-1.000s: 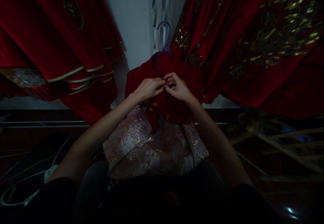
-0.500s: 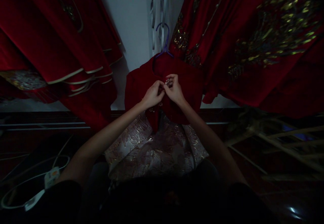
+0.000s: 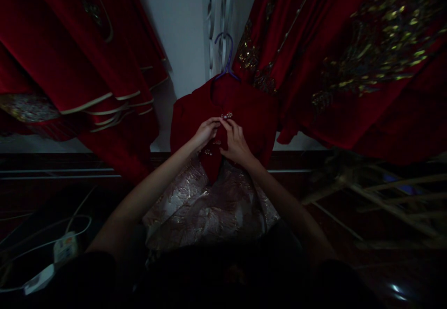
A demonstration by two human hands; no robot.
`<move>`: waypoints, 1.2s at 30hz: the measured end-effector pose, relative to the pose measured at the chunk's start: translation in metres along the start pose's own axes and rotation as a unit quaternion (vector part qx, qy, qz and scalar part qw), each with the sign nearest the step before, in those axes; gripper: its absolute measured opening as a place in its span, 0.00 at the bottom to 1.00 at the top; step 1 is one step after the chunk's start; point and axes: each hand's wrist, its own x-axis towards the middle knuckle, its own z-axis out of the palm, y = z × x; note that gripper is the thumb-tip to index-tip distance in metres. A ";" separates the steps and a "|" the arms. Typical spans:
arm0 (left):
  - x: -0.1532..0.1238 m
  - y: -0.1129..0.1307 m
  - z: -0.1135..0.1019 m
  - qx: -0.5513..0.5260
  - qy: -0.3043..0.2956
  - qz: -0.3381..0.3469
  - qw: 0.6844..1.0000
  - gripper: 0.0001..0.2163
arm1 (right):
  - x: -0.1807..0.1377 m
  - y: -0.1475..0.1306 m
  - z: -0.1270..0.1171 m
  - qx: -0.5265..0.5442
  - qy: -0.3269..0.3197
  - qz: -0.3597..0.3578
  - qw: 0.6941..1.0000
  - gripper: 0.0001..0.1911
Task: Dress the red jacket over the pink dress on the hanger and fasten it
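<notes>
A dark red velvet jacket (image 3: pixel 254 113) hangs in front of me on a purple hanger (image 3: pixel 225 55). Beneath it falls a pale pink and gold brocade skirt (image 3: pixel 209 206). My left hand (image 3: pixel 206 132) and my right hand (image 3: pixel 235 141) meet at the jacket's front opening, fingers curled and pinching the cloth. A small jewelled clasp (image 3: pixel 226 115) glints just above my fingertips. More beaded clasps show between my hands. What my fingertips hold exactly is hidden.
Red garments with cream trim (image 3: pixel 87 66) hang at the left. Red robes with gold embroidery (image 3: pixel 366 57) hang at the right. A white wall (image 3: pixel 181 29) stands behind. White cables and a power strip (image 3: pixel 63 248) lie on the dark floor at lower left.
Both hands have slid down the jacket's front, from the top clasp to the one below. The top clasp now shows uncovered above my fingers.
</notes>
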 end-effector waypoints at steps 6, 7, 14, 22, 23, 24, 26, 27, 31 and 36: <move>-0.006 0.007 0.001 -0.095 -0.052 -0.031 0.994 0.08 | -0.004 -0.002 0.005 0.010 0.043 0.029 0.999 0.40; -0.006 0.006 0.000 -0.099 -0.056 -0.040 0.993 0.08 | -0.005 -0.002 0.001 0.036 0.049 0.034 0.998 0.38; -0.003 0.005 0.005 -0.109 -0.098 -0.068 0.987 0.14 | -0.017 -0.012 -0.056 0.160 0.076 0.087 0.980 0.18; -0.002 -0.006 0.009 0.024 -0.045 0.007 0.999 0.13 | -0.017 -0.025 -0.079 0.214 -0.012 0.054 0.975 0.14; -0.001 -0.009 0.004 0.069 -0.014 0.037 0.997 0.10 | -0.017 -0.024 -0.079 0.217 -0.030 0.047 0.975 0.13; 0.000 -0.011 -0.003 0.118 0.018 0.071 0.990 0.08 | -0.017 -0.024 -0.079 0.216 -0.045 0.037 0.975 0.13; 0.001 -0.016 -0.018 0.210 0.090 0.142 0.963 0.04 | -0.017 -0.026 -0.078 0.211 -0.068 0.020 0.975 0.10; 0.001 -0.017 -0.025 0.254 0.130 0.175 0.942 0.04 | -0.018 -0.027 -0.078 0.211 -0.077 0.017 0.974 0.09; -0.002 -0.023 -0.050 0.400 0.240 0.255 0.847 0.07 | -0.017 -0.033 -0.071 0.226 -0.093 0.027 0.969 0.10; 0.002 -0.033 -0.068 0.422 0.209 0.226 0.853 0.09 | -0.015 -0.037 -0.061 0.232 -0.102 0.038 0.967 0.12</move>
